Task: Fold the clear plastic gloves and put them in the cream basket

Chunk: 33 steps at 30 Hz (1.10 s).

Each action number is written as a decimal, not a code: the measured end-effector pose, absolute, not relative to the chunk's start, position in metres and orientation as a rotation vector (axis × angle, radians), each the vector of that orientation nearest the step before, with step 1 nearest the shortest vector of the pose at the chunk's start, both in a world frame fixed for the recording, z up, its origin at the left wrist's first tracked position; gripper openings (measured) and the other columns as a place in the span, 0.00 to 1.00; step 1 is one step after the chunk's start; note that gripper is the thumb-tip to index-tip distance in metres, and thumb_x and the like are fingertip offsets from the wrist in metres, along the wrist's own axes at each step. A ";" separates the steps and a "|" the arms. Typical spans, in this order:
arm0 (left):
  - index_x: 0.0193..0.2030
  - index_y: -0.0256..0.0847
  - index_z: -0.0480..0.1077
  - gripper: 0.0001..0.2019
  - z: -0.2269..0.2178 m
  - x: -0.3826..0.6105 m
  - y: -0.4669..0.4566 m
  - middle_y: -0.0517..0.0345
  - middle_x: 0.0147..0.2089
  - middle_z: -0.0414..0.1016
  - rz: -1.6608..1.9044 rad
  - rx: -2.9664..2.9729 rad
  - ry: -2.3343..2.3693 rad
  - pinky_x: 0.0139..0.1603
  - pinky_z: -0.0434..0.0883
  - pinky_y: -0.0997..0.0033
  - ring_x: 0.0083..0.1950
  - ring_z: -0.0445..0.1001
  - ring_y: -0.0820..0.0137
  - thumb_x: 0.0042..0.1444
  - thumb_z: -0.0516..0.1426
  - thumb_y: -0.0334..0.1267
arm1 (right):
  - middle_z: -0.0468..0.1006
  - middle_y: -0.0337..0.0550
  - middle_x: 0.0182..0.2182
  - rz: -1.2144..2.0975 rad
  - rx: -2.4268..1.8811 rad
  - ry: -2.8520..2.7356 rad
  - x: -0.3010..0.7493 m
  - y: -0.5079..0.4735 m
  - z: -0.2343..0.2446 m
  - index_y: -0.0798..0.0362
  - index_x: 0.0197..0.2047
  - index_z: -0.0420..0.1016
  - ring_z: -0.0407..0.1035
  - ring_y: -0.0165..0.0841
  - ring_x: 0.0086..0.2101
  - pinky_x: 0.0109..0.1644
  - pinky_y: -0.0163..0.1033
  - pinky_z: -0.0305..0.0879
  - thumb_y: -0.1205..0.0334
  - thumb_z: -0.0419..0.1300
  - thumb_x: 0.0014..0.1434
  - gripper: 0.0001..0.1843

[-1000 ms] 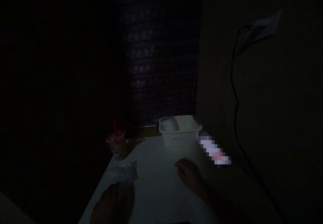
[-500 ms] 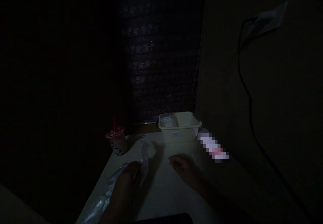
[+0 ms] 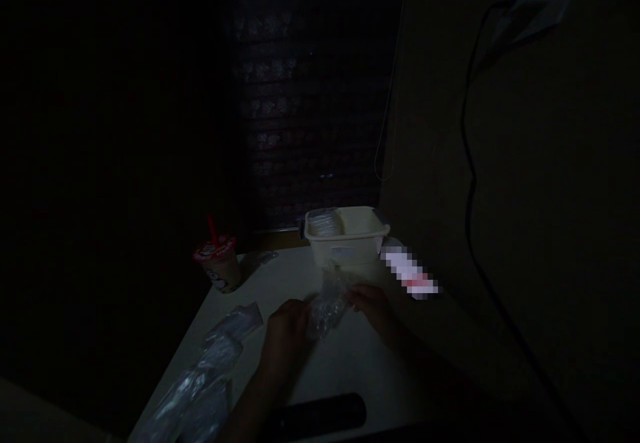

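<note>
Clear plastic bag (image 3: 327, 306) bunched up between the left hand (image 3: 286, 336) and right hand (image 3: 373, 311), just in front of a cream plastic tub (image 3: 350, 246) with some clear plastic (image 3: 324, 223) in one end. Over on the left there's a lidded cup with a red straw (image 3: 219, 266) near the far corner, plus crumpled plastic sheeting (image 3: 200, 370) along the left edge. A pixelated-out item (image 3: 409, 271) sits at the right edge. White counter (image 3: 320, 376), really dark room, black cord (image 3: 470, 190) running down the wall. Both grips are closed narrow on the bag, which sits right between them.

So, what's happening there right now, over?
Left hand and right hand on clear plastic wrap between them. More crumpled plastic off to the left. Cream plastic tub just beyond the hands.
</note>
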<state>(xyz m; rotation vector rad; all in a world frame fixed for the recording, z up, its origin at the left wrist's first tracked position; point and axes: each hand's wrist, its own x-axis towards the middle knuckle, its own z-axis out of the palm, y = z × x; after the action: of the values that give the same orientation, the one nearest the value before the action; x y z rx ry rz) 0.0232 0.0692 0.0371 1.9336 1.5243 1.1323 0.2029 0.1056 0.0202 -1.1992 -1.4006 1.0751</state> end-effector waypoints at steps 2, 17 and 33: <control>0.27 0.37 0.69 0.10 0.032 0.021 0.072 0.54 0.29 0.72 1.216 1.654 1.487 0.32 0.66 0.71 0.32 0.70 0.68 0.47 0.50 0.39 | 0.65 0.36 0.14 1.050 -1.222 -1.411 0.209 0.105 0.021 0.55 0.16 0.67 0.58 0.26 0.19 0.23 0.33 0.53 0.55 0.53 0.43 0.13; 0.40 0.34 0.68 0.18 0.034 0.051 0.061 0.53 0.33 0.73 0.951 0.773 0.788 0.29 0.66 0.75 0.31 0.71 0.70 0.36 0.57 0.30 | 0.62 0.32 0.16 1.549 -0.920 -1.088 0.206 0.099 0.018 0.54 0.22 0.62 0.57 0.22 0.18 0.21 0.30 0.51 0.58 0.57 0.43 0.09; 0.44 0.39 0.63 0.24 0.031 0.040 0.064 0.59 0.34 0.72 1.179 0.752 0.766 0.26 0.65 0.82 0.27 0.69 0.78 0.35 0.59 0.25 | 0.68 0.38 0.25 1.376 -1.058 -1.401 0.230 0.098 0.012 0.53 0.32 0.70 0.63 0.26 0.25 0.26 0.32 0.59 0.56 0.56 0.48 0.10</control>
<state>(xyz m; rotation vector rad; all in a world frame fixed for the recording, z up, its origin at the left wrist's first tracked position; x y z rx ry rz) 0.0400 0.0636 0.0314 0.7518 0.7665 1.1788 0.2301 0.0984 0.0118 -1.0582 -1.4013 1.3763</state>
